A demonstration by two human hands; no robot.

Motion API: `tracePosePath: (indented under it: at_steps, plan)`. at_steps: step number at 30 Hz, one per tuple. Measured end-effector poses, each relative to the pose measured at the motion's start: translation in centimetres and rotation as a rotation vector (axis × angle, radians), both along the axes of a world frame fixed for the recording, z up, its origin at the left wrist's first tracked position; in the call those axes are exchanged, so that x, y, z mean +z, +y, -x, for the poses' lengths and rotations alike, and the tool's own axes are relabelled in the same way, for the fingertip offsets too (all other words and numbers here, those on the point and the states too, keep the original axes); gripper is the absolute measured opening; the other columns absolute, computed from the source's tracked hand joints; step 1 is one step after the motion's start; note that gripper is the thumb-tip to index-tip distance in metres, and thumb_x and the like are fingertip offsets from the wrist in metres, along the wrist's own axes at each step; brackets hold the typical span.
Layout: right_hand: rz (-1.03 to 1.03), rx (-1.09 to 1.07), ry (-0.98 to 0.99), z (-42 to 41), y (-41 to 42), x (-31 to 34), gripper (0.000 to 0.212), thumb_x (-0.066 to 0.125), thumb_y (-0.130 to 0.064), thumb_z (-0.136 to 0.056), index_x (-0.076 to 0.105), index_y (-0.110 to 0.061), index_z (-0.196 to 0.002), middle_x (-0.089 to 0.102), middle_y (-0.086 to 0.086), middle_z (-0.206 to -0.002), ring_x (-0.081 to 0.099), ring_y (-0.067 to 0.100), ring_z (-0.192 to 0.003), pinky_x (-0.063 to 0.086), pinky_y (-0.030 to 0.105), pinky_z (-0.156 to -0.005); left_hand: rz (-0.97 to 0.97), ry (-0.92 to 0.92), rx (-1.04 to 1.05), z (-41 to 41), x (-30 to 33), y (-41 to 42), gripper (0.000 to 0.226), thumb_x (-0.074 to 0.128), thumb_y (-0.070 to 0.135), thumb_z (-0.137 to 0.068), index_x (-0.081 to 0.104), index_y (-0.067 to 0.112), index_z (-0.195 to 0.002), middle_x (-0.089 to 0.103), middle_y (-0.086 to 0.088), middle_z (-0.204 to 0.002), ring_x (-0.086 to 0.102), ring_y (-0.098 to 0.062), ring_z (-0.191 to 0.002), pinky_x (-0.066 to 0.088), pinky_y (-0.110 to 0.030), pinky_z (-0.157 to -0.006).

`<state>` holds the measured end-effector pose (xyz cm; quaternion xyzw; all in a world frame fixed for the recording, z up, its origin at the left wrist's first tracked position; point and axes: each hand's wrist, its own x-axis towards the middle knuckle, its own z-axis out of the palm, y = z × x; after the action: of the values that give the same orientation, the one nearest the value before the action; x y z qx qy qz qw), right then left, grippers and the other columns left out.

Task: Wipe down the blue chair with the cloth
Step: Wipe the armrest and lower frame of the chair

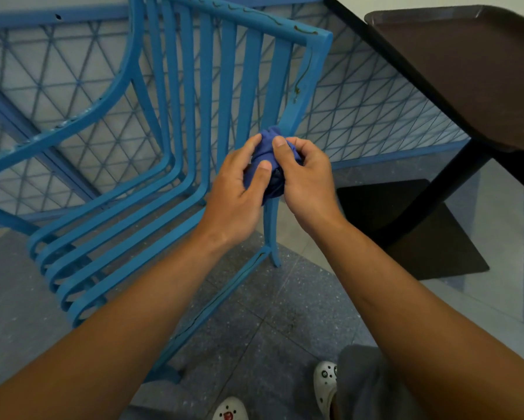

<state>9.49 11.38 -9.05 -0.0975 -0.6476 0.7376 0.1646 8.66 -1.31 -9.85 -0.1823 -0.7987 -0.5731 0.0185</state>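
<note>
Both hands curled round the cloth point(265, 153), left hand point(239, 189) pinching it from one side with thumb laid across, right hand point(306, 180) gripping the other (fingertips sunk into the folds), the wad bunched just in front of the chair point(194, 86) back's right upright. Soft, light, limp, likely to slump unless gathered whole in one palm. Chair itself stiff slatted metal, probably slick painted bars, best wiped bar by bar.

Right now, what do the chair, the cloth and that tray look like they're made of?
Chair: probably painted metal; thin curved slats, rusty streaks on the frame.
Cloth: soft dark blue fabric, bunched and creased in both hands.
Tray: likely brown plastic; smooth matte surface, moulded raised rim.
</note>
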Motion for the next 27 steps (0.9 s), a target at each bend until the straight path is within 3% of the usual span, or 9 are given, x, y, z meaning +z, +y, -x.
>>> tracePosePath:
  at_steps: [6, 10, 16, 20, 22, 25, 27]
  plan:
    - [0.129, 0.108, 0.008, 0.9, 0.4, 0.3, 0.026, 0.048, -0.022, -0.107, 0.074, -0.015, -0.107, 0.078, 0.009, -0.102, 0.074, 0.021, -0.098, 0.057, 0.030, -0.083, 0.039, 0.023, 0.015, 1.0, 1.2, 1.2, 0.060, 0.059, 0.032, -0.102, 0.034, 0.025, -0.157, 0.042, 0.011, -0.149, 0.043, 0.000, -0.136, 0.038, -0.030, -0.117]
    - [0.013, 0.118, -0.008, 1.2, 1.8, 0.7, 0.025, 0.051, -0.019, -0.104, 0.076, -0.021, -0.106, 0.078, 0.001, -0.103, 0.073, 0.013, -0.099, 0.058, 0.028, -0.085, 0.074, 0.086, 0.038, 2.4, 1.9, 1.3, 0.055, 0.065, 0.023, -0.099, 0.046, 0.020, -0.150, 0.051, 0.002, -0.146, 0.049, -0.006, -0.133, 0.040, -0.031, -0.115]
    - [-0.190, -0.078, -0.019, 1.6, 3.5, 0.6, 0.019, 0.061, -0.013, -0.099, 0.070, -0.018, -0.115, 0.072, -0.006, -0.106, 0.066, -0.001, -0.094, 0.053, 0.016, -0.082, 0.253, 0.152, -0.036, 5.9, 3.2, 1.4, 0.047, 0.064, 0.012, -0.098, 0.053, 0.017, -0.144, 0.057, 0.002, -0.142, 0.052, -0.008, -0.130, 0.039, -0.023, -0.113]
    - [-0.207, -0.122, -0.051, 2.5, 4.0, 0.7, 0.027, 0.058, -0.020, -0.102, 0.061, -0.023, -0.128, 0.066, -0.006, -0.115, 0.064, 0.008, -0.106, 0.055, 0.026, -0.091, 0.312, 0.162, -0.051, 7.4, 3.7, 2.1, 0.053, 0.063, 0.012, -0.099, 0.046, 0.014, -0.148, 0.053, 0.002, -0.146, 0.048, -0.010, -0.135, 0.034, -0.017, -0.114]
    - [-0.176, -0.086, -0.078, 2.9, 4.0, 0.9, 0.032, 0.053, -0.026, -0.105, 0.057, -0.025, -0.137, 0.066, -0.009, -0.123, 0.064, 0.009, -0.114, 0.054, 0.029, -0.097, 0.319, 0.161, -0.020, 7.7, 3.8, 2.4, 0.060, 0.065, 0.015, -0.098, 0.039, 0.014, -0.152, 0.049, -0.002, -0.149, 0.048, -0.013, -0.135, 0.035, -0.022, -0.114]
    - [-0.106, -0.012, -0.105, 3.0, 4.1, 0.8, 0.026, 0.042, -0.042, -0.108, 0.063, -0.038, -0.121, 0.072, -0.017, -0.115, 0.069, 0.007, -0.109, 0.053, 0.026, -0.088, 0.325, 0.149, -0.006, 8.3, 3.9, 3.1, 0.063, 0.066, 0.016, -0.097, 0.037, 0.011, -0.153, 0.050, -0.005, -0.149, 0.050, -0.016, -0.134, 0.037, -0.027, -0.115]
    - [-0.002, 0.037, -0.113, 3.1, 4.2, 0.5, 0.034, 0.035, -0.052, -0.107, 0.065, -0.039, -0.115, 0.075, -0.018, -0.109, 0.072, 0.005, -0.103, 0.054, 0.023, -0.081, 0.328, 0.176, -0.008, 8.7, 4.0, 3.6, 0.059, 0.066, 0.016, -0.097, 0.043, 0.010, -0.150, 0.054, -0.004, -0.146, 0.051, -0.014, -0.133, 0.037, -0.025, -0.114]
